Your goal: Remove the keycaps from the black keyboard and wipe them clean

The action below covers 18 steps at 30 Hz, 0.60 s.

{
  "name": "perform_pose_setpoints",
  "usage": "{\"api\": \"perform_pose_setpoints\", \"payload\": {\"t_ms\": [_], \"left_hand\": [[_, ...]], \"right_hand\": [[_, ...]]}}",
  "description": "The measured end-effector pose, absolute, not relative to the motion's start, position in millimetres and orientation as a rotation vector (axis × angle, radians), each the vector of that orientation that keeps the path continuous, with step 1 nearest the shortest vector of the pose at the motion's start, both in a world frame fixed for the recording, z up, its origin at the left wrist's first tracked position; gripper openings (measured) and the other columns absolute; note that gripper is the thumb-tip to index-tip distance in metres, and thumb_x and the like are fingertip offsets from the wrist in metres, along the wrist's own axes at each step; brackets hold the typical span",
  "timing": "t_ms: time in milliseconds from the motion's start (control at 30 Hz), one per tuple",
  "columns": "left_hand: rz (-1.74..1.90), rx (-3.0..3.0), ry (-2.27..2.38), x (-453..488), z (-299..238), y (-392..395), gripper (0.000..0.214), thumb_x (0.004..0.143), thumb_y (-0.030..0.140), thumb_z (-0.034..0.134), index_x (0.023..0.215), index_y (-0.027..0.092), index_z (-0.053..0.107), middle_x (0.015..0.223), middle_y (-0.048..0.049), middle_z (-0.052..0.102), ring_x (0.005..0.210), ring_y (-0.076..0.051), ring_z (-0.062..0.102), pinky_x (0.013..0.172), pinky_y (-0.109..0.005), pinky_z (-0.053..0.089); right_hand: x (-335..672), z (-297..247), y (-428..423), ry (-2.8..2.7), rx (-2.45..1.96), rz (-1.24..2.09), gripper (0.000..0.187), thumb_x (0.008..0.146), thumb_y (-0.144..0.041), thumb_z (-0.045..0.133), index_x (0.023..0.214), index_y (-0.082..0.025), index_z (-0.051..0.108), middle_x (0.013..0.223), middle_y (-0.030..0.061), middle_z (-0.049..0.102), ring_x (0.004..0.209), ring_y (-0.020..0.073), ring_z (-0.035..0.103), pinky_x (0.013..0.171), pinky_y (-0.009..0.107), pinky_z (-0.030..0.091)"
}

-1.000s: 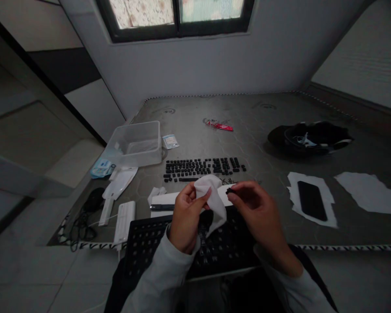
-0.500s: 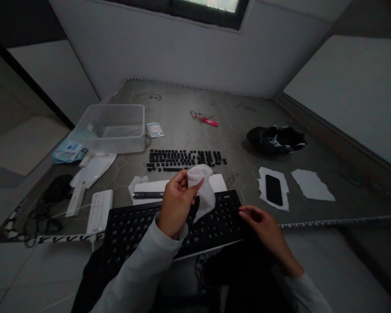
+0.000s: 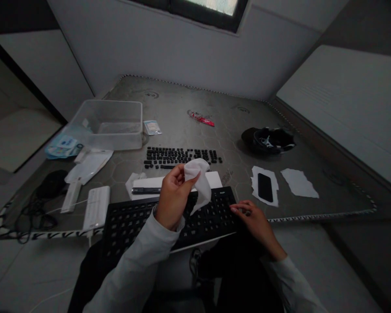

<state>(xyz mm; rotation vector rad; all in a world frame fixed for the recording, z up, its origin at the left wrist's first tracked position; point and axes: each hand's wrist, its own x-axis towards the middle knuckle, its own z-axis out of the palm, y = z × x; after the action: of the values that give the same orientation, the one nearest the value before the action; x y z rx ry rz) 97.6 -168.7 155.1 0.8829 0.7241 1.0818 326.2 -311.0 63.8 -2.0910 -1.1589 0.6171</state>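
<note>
A crumpled white wipe hangs from my left hand, pinched between thumb and fingers above the keyboard. The black keyboard, its keycaps off, lies tilted between the table edge and my lap. At its right end, my right hand has thumb and forefinger closed on the edge; the contact itself is partly hidden. Loose black keycaps stand in rows on the table beyond. Between them and the keyboard lies a white sheet or box with a dark narrow bar on it.
At the left are a clear plastic bin, a blue packet, a white power strip and black cables. A red object lies farther back. On the right are a black cap, a phone on paper and another paper piece.
The whole view has shifted slightly, moving most things left and up. My left hand still holds the wipe, which hangs a little differently. My right hand stays at the keyboard's right end.
</note>
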Motion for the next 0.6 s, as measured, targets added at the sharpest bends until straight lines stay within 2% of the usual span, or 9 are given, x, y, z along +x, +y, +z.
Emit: {"api": "perform_pose_setpoints", "payload": {"t_ms": [200,400,600], "left_hand": [[1.096,0.863,0.711,95,157,-169,0.022,0.068,0.027,0.08,0.084,0.019,0.067,0.073,0.0007,0.067,0.072,-0.014,0.062,0.067,-0.022,0.047],[1.062,0.847,0.67,95,157,-172,0.028,0.067,0.028,0.08,0.09,0.018,0.067,0.094,-0.0033,0.072,0.076,-0.013,0.064,0.07,-0.023,0.048],[1.071,0.869,0.666,93,156,-173,0.029,0.069,0.031,0.078,0.092,0.018,0.066,0.097,-0.0055,0.072,0.084,-0.016,0.065,0.072,-0.024,0.049]], "right_hand": [[328,58,-311,-1.082,-2.112,0.65,0.033,0.073,-0.052,0.068,0.085,-0.023,0.079,0.103,0.0072,0.059,0.093,0.0242,0.06,0.082,0.037,0.046],[326,54,-312,-1.022,-2.051,0.658,0.036,0.071,-0.056,0.07,0.083,-0.022,0.079,0.113,0.0104,0.061,0.102,0.0262,0.061,0.084,0.038,0.049],[325,51,-313,-1.013,-1.994,0.666,0.039,0.071,-0.057,0.071,0.082,-0.02,0.078,0.108,0.0114,0.065,0.097,0.0258,0.064,0.086,0.04,0.052]]}}
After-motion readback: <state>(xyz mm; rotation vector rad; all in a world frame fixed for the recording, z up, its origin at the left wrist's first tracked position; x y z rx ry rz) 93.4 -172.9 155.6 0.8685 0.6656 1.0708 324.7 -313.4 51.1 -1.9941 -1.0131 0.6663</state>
